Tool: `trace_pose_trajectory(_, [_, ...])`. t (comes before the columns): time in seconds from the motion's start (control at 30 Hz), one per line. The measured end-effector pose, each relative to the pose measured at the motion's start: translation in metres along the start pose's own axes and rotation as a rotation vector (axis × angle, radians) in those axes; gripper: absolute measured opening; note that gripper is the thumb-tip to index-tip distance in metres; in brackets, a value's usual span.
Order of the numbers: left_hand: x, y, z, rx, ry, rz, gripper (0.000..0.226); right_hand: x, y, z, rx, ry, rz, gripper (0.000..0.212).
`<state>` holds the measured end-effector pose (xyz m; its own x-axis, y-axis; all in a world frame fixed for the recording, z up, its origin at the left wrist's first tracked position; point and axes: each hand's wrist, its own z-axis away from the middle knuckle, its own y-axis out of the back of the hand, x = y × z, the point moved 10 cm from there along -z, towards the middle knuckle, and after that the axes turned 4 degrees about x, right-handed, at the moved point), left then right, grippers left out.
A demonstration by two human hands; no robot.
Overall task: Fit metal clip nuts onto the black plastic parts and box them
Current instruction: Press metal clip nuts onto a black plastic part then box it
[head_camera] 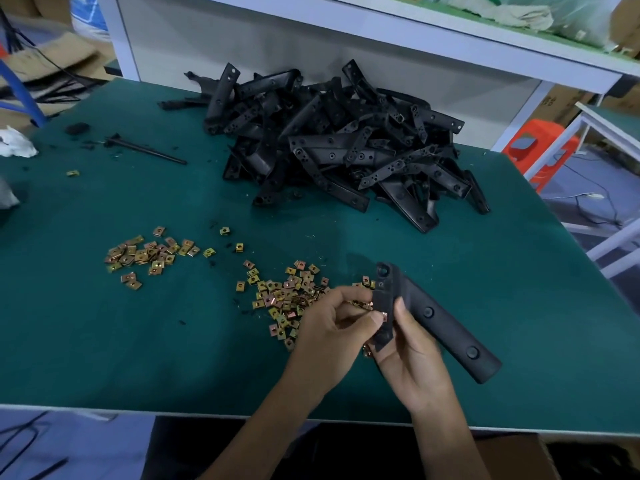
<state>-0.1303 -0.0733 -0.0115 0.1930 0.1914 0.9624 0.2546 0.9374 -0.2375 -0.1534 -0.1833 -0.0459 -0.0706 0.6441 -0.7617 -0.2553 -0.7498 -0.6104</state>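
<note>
A black plastic part (pixel 446 327) with a long arm and a short flat arm is held above the green table (pixel 104 341). My right hand (pixel 412 362) grips its short arm from below, thumb on top. My left hand (pixel 332 327) pinches a metal clip nut (pixel 383 317) against the edge of that short arm, with more nuts held in its fingers. A loose heap of brass-coloured clip nuts (pixel 287 296) lies just left of my hands. A second, smaller scatter of clip nuts (pixel 149 254) lies further left. A big pile of black plastic parts (pixel 346 143) fills the back of the table.
A black rod (pixel 149 150) and a white rag (pixel 14 143) lie at the table's far left. A white shelf frame (pixel 346 26) rises behind the pile. A cardboard box edge (pixel 512 455) shows below the table's front edge. An orange stool (pixel 540 147) stands right.
</note>
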Motion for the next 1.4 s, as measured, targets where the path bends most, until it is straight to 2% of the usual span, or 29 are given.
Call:
trace_pose_trajectory(0.1, [0.011,0.009,-0.007,-0.012,-0.132,-0.256,0.013,0.001,0.0,-0.003,0.019,0.013,-0.029,0.037])
trace_pose_trajectory(0.17, [0.024,0.015,-0.012,-0.008,-0.279,-0.514,0.015,0.003,0.002,-0.004,0.044,-0.004,-0.042,0.032])
trace_pose_trajectory(0.27, [0.042,0.036,-0.027,0.137,-0.47,-0.954,0.024,0.006,0.012,-0.004,0.108,-0.055,-0.111,0.03])
trace_pose_trajectory(0.33, [0.039,0.055,-0.046,0.2,-0.416,-1.187,0.035,0.008,0.015,-0.004,0.113,-0.08,-0.154,0.053])
trace_pose_trajectory(0.4, [0.031,0.064,-0.063,0.159,-0.339,-1.335,0.044,0.01,0.016,-0.003,0.108,-0.1,-0.166,0.07])
trace_pose_trajectory(0.5, [0.025,0.057,-0.07,0.074,-0.356,-1.372,0.044,0.011,0.012,-0.003,0.091,-0.114,-0.155,0.062])
trace_pose_trajectory(0.6, [0.024,0.046,-0.071,0.034,-0.385,-1.38,0.031,0.011,0.012,-0.002,0.093,-0.109,-0.166,0.028])
trace_pose_trajectory(0.73, [0.026,0.04,-0.077,-0.012,-0.35,-1.381,0.026,0.01,0.009,-0.001,0.072,-0.097,-0.162,0.029])
trace_pose_trajectory(0.9, [0.025,0.036,-0.08,-0.012,-0.282,-1.399,0.026,0.008,0.003,-0.002,0.047,-0.098,-0.136,0.059])
trace_pose_trajectory(0.97, [0.022,0.037,-0.083,-0.027,-0.237,-1.422,0.029,0.009,0.003,-0.002,0.039,-0.107,-0.138,0.048])
trace_pose_trajectory(1.03, [0.02,0.036,-0.083,-0.034,-0.209,-1.447,0.034,0.01,0.005,-0.001,0.057,-0.11,-0.146,0.024])
trace_pose_trajectory(1.2, [0.016,0.036,-0.08,-0.028,-0.165,-1.412,0.043,0.01,0.008,-0.002,0.077,-0.097,-0.143,0.024])
trace_pose_trajectory(1.4, [0.014,0.034,-0.081,-0.02,-0.176,-1.351,0.035,0.014,0.014,-0.002,0.102,-0.127,-0.158,0.025])
